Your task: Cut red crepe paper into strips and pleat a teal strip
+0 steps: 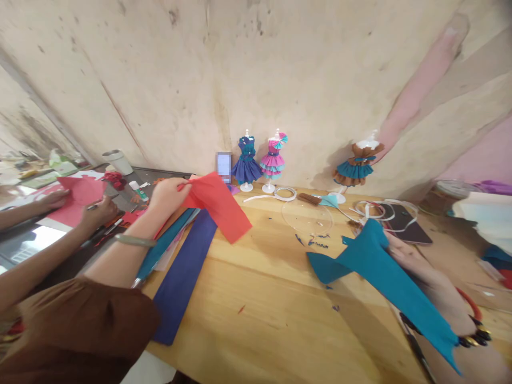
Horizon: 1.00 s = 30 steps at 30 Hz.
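My left hand (170,193), wearing a bangle, pinches one end of a red crepe paper strip (230,210), which hangs down to the right above the table. Below it a dark blue strip (186,277) lies flat, beside several teal and orange strips (170,240). Over on the right, my right hand (416,261) is closed on a teal crepe paper strip (376,266). One end of that strip flares out to the left, and the long part drapes over my forearm. The strip partly hides my right fingers.
Small dress forms in blue (247,165), pink (273,160) and brown-teal (355,165) paper stand along the wall. Between them lie white tape coils (285,193) and paper scraps (318,242). At left, a co-worker's hands (100,210) hold a pen and red paper (82,197).
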Available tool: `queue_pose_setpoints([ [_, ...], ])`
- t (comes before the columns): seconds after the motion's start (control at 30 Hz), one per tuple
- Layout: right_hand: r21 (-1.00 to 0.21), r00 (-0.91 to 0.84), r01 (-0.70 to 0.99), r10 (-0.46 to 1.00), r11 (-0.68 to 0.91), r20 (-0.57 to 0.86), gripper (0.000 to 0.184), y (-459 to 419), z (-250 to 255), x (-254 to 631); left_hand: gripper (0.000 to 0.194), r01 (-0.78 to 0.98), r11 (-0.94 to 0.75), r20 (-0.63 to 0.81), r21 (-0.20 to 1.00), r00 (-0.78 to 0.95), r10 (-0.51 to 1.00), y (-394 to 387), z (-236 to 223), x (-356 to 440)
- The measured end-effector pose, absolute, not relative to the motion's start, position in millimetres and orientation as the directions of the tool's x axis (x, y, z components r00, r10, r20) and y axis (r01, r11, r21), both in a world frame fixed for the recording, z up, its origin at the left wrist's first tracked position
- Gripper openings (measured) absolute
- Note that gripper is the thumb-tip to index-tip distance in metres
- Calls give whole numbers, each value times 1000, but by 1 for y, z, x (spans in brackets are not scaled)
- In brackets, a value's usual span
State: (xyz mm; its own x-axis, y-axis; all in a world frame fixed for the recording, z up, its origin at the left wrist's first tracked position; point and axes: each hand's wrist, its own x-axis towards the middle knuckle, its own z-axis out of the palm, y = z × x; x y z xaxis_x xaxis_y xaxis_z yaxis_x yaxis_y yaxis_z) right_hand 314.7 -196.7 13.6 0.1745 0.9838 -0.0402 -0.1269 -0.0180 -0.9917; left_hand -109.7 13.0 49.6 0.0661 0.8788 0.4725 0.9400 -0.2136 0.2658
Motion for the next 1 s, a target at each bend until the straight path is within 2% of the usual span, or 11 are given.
queue_pose_setpoints([
  [0.03, -985, 139, -165, 987, -56, -80, 41, -196, 13, 313, 22, 969, -167, 534, 182, 45, 844, 12, 59, -123],
  [0.17, -953, 76, -263, 982, -149, -174, 43, -196, 9, 306, 16, 990, -53, 597, 132, -37, 801, 4, 72, -167],
  [0.3, -933, 54, -305, 975, -190, -216, 42, -196, 2, 300, 19, 993, 18, 586, 115, -83, 806, -2, 57, -192],
  [0.4, -933, 24, -297, 975, -204, -221, 42, -195, -1, 296, 11, 994, 19, 574, 106, -76, 816, -8, 40, -196],
  [0.5, -925, -9, -319, 976, -208, -217, 39, -194, -3, 293, 22, 996, -66, 547, 66, 19, 837, -20, 23, -184],
  [0.63, -909, -37, -359, 976, -212, -213, 37, -194, -6, 292, 32, 968, -249, 453, -7, 225, 863, -45, -7, -149],
  [0.7, -901, -40, -376, 975, -219, -220, 37, -194, -9, 293, 39, 913, -403, 309, -67, 403, 861, -58, -28, -133],
  [0.77, -893, -48, -384, 971, -233, -232, 37, -194, -11, 293, 48, 877, -470, 159, -100, 481, 862, -65, -48, -126],
  [0.87, -875, -90, -414, 968, -251, -235, 37, -196, -12, 293, 48, 885, -437, 24, -160, 446, 895, -60, -66, -132],
  [1.0, -857, -154, -439, 963, -269, -223, 38, -199, -11, 288, 41, 909, -330, 73, -254, 359, 931, -39, -58, -136],
])
